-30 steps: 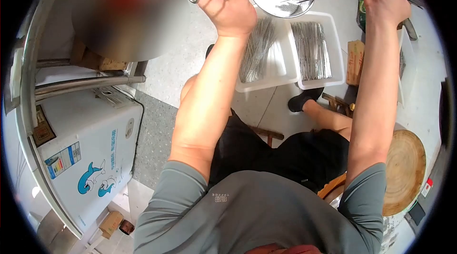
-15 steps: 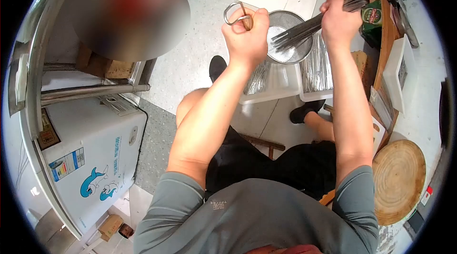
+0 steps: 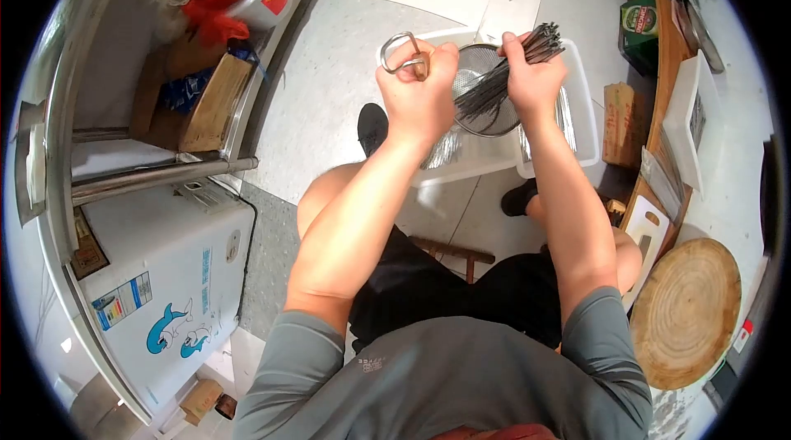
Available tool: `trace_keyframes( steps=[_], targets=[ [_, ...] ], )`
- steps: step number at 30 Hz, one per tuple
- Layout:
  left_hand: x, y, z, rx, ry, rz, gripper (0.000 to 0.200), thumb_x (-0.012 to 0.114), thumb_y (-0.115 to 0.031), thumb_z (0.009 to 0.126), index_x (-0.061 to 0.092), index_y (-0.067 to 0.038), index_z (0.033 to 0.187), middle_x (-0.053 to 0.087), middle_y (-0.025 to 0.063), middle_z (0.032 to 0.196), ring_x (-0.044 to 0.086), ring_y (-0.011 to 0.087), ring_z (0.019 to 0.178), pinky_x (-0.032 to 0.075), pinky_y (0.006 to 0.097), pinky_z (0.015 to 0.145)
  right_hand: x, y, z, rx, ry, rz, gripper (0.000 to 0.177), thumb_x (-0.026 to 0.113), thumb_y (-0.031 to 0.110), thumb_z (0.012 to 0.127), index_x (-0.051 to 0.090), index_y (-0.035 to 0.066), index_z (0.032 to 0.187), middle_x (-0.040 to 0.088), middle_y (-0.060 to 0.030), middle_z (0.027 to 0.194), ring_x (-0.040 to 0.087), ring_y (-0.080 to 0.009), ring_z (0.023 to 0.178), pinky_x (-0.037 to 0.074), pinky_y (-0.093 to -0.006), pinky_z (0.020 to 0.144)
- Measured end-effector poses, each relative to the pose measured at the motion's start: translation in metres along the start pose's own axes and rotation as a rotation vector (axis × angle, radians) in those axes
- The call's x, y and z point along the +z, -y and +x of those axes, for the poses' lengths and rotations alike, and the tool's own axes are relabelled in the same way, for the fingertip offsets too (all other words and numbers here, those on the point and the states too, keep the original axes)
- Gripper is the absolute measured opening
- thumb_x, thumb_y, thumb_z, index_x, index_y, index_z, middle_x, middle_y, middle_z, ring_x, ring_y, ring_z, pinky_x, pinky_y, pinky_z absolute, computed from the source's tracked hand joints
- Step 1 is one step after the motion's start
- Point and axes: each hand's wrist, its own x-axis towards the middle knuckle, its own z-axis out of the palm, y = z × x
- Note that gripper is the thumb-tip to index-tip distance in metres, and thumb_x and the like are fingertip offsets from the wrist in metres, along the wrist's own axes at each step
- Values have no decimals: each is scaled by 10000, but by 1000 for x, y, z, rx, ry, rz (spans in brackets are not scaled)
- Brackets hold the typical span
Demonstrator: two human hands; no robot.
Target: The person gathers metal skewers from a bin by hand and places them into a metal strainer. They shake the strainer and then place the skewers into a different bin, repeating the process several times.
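My left hand (image 3: 418, 92) is closed around the wooden handle of a round metal mesh strainer (image 3: 482, 114), whose wire loop end sticks out above my fist. My right hand (image 3: 533, 77) grips a bundle of thin metal skewers (image 3: 503, 77); their lower ends rest inside the strainer bowl and the upper ends fan out past my fingers. Both hands are held over two white plastic trays (image 3: 583, 123) on the floor, which hold more skewers.
A white chest freezer (image 3: 165, 275) with dolphin stickers stands at left beside a steel rail (image 3: 156, 172). A round wooden chopping block (image 3: 688, 312) is at lower right. A green can (image 3: 641, 28) and a wooden block (image 3: 616, 114) sit near the trays. My legs are below.
Both hands have come closer together and lower in view. The skewer bundle went from lying nearly flat across the strainer to standing steeply with its ends in the bowl.
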Motion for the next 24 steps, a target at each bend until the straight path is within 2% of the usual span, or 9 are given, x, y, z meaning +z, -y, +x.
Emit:
trace_keyframes(
  steps=[3,6,9,12,15,18,21,24],
  targets=[
    [-4,6,-1,29,55,-34,180,578,-114,858,524,-33,706,508,5,578,417,61,487,342,234,419,-2,-21,-5,30,17,125,154,724,112,791,636,-9,825,657,-29,776,587,-95,713,472,-250,678],
    [-3,4,-6,-14,78,-8,178,578,-108,854,530,-29,702,511,-4,580,415,54,488,338,225,429,-5,-25,-5,-8,17,92,152,724,106,787,640,-15,824,659,-32,779,592,-102,716,478,-254,690],
    [5,-2,-10,-54,38,24,248,639,-58,801,490,-47,604,430,-86,530,351,-5,510,262,198,447,-7,-24,-4,10,-1,35,142,696,43,797,618,-29,892,663,-44,802,612,-109,761,489,-259,720],
    [4,3,-13,-26,121,79,284,635,-59,806,466,-49,578,426,-83,520,349,-4,509,259,201,443,-4,-29,3,59,-123,23,200,722,62,777,610,-19,921,662,-51,856,614,-116,792,493,-266,737],
    [9,3,-14,-29,162,50,305,625,-42,815,447,-51,567,423,-82,515,343,-4,500,250,199,440,-3,-45,11,29,-142,9,248,740,77,763,592,-18,937,656,-64,893,615,-126,818,500,-274,746],
    [11,3,-16,-40,195,2,303,621,-30,816,449,-51,568,425,-83,514,343,-5,497,248,197,439,-5,-53,16,30,-152,17,252,744,80,757,578,-25,917,650,-74,888,617,-139,827,503,-277,758],
    [11,8,-16,-35,197,-15,292,619,-23,813,454,-48,573,427,-82,513,344,-5,494,251,197,439,-6,-57,20,95,-99,15,199,705,73,790,572,-33,894,640,-73,833,616,-134,762,508,-263,719],
    [12,9,-13,-13,134,20,271,616,-28,814,472,-43,584,432,-79,515,350,-3,490,257,199,439,-1,-50,12,260,-60,203,161,683,110,800,592,-13,850,624,-30,706,604,-113,660,489,-263,626]
  ],
)
